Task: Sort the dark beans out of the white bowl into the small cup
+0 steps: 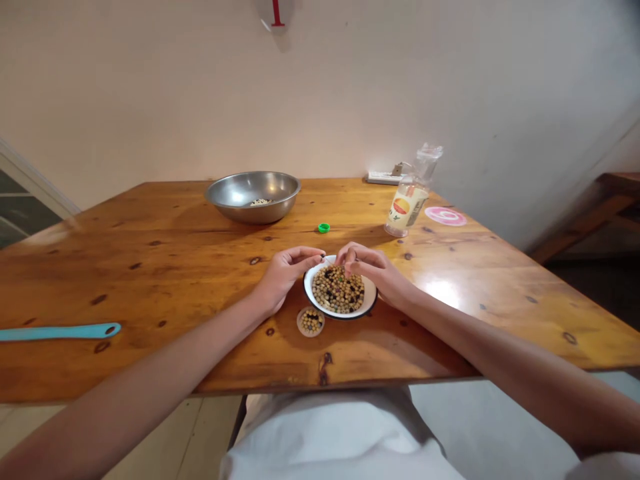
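Left hand (286,275) and right hand (373,269) both sit at the front of the desk, arms coming in from the near edge. Left fingers (311,254) are pinched narrow just beside the bowl rim; right fingers (350,252) are pinched narrow too, directly over the bowl, tips nearly facing the left ones across a small gap. Can't tell if either pinch holds a bean, the tips are too small and partly hidden. The white enamel bowl (371,293), dark-rimmed and round so no long axis, lies right under the fingers and a little toward the viewer. The right hand is nearer, its heel overlapping the rim. Inside are mixed beans (338,292), pale soybeans with black ones among them. Below the fingers, just beside the bowl, is a small clear dish (300,321) holding more beans. Further left lies a teal spatula handle (60,331). Beyond the fingers are a green bottle cap (324,227), a steel mixing bowl (253,212), a labelled plastic bottle (406,207) and a pink round sticker (445,216). The wooden desk (400,353) ends at a wall (320,87), with a power strip (384,177) against it.
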`<state>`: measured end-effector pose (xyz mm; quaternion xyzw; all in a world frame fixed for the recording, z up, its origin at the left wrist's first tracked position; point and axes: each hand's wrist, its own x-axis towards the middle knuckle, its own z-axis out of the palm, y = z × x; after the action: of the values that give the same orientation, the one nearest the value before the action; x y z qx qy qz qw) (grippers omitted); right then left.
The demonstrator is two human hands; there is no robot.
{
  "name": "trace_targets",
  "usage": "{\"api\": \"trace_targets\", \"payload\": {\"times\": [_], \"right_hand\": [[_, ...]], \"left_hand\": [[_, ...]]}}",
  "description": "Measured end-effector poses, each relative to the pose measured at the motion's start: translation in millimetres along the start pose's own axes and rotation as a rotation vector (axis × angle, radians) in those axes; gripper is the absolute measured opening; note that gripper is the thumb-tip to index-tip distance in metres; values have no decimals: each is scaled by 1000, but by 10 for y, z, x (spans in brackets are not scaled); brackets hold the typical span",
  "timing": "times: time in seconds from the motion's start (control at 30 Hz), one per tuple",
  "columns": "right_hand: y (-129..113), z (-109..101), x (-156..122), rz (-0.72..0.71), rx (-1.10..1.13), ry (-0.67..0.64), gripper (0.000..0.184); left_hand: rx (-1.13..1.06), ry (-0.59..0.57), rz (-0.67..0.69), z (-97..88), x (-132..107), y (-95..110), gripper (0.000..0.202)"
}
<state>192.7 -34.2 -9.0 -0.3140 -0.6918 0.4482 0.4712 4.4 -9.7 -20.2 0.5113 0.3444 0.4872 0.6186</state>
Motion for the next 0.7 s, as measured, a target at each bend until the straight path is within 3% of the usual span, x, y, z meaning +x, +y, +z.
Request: {"api": "trace_targets", "payload": {"times": [0.13, 0.23, 0.3, 0.5, 0.7], "right_hand": [[-4, -13, 16, 5, -11, -9, 19], [-12, -24, 28, -5, -20, -22, 20], [-8, -31, 33, -21, -29, -28, 22], [13, -44, 39, -40, -112, 28, 28], [9, -28, 40, -97, -262, -12, 30]], "left_hand": [[142, -31, 61, -11, -25, 30, 19], [487, -53, 253, -37, -51, 47, 9], [607, -65, 329, -57, -66, 51, 8], [675, -76, 369, -68, -89, 59, 9], [714, -101, 389, -50, -94, 71, 7]]}}
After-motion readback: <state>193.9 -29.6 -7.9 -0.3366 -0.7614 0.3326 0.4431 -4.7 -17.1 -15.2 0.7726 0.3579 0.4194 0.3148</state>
